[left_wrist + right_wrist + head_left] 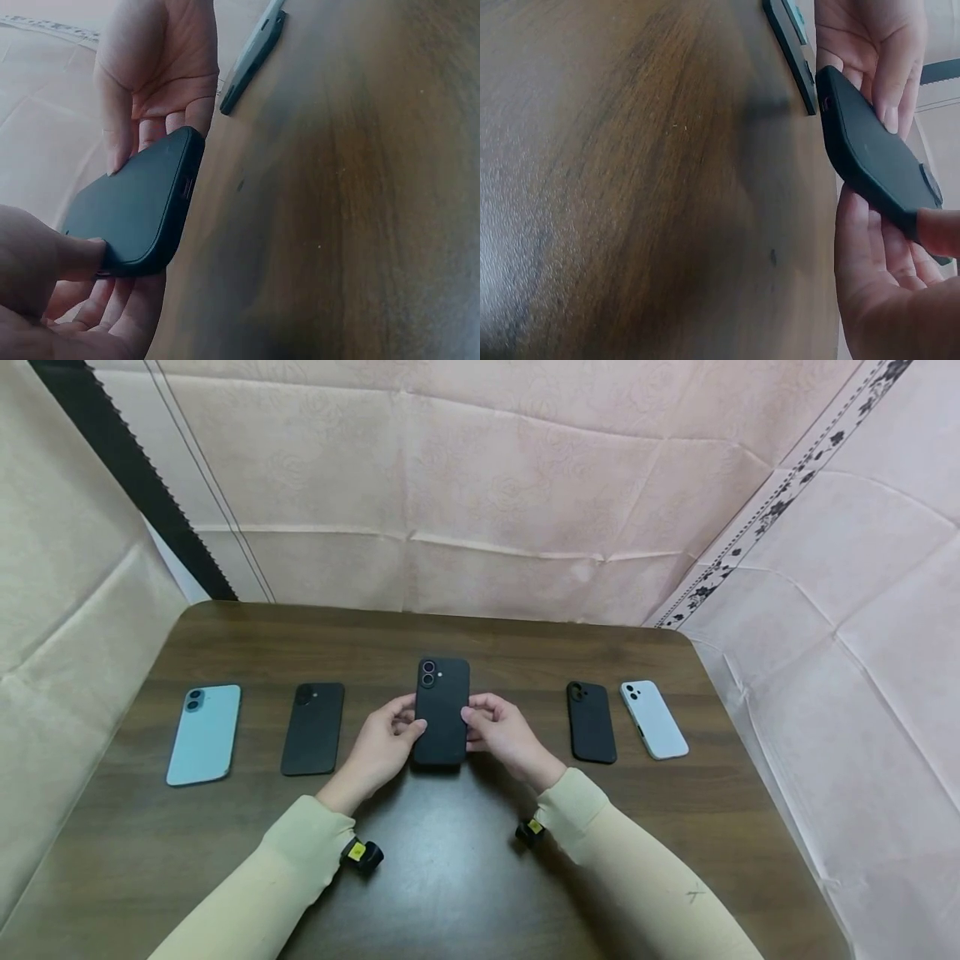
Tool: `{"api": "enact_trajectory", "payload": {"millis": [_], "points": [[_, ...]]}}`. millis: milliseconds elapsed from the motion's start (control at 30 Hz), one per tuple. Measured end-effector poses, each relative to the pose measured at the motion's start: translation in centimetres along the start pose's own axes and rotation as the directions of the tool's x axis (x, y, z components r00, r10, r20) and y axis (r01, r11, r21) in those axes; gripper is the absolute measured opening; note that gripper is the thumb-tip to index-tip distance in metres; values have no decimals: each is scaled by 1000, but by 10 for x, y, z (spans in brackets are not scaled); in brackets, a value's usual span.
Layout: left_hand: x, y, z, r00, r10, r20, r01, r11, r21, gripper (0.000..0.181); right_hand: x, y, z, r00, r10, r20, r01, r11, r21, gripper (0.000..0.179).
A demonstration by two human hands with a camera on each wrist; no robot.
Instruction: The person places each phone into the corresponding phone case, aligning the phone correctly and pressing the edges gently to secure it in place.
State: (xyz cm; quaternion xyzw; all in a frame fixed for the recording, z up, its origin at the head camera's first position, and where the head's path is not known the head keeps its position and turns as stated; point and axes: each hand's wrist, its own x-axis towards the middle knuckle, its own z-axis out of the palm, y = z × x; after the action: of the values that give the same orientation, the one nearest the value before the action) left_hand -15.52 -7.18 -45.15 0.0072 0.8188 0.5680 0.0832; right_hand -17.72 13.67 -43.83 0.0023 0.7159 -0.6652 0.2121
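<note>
In the head view, a smartphone in a black case (442, 718) is held over the middle of the table, back side up, camera end away from me. My left hand (382, 739) grips its left edge, thumb on the back and fingers underneath. On the opposite edge my right hand (513, 737) pinches it the same way. Both wrist views show the cased phone (139, 199) tilted, its lower end with the port opening raised off the table. Nearest to the left hand lies a black phone (313, 728); to the right hand, a black phone or case (592, 722).
A light blue phone (204, 735) lies at the far left of the brown wooden table (450, 877). At the right, a white phone or case (654, 718) lies beside the black one. Pale cloth (487, 485) hangs behind the table and along both sides.
</note>
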Motion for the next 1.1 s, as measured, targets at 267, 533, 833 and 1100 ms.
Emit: {"api": "enact_trajectory", "payload": {"millis": [267, 533, 833, 1100], "points": [[3, -2, 2, 999, -10, -34, 11, 999, 49, 40, 4, 5, 3, 996, 28, -87, -30, 999, -17, 25], [4, -4, 6, 998, -12, -54, 16, 997, 76, 30, 5, 5, 4, 993, 52, -106, -55, 998, -34, 20], [4, -3, 8, 997, -24, -72, 35, 988, 150, 31, 7, 5, 6, 990, 56, -131, -68, 994, -85, 18], [5, -9, 8, 998, -20, -65, 34, 974, 223, 33, 7, 6, 6, 991, 55, -125, -70, 990, -120, 16]]}}
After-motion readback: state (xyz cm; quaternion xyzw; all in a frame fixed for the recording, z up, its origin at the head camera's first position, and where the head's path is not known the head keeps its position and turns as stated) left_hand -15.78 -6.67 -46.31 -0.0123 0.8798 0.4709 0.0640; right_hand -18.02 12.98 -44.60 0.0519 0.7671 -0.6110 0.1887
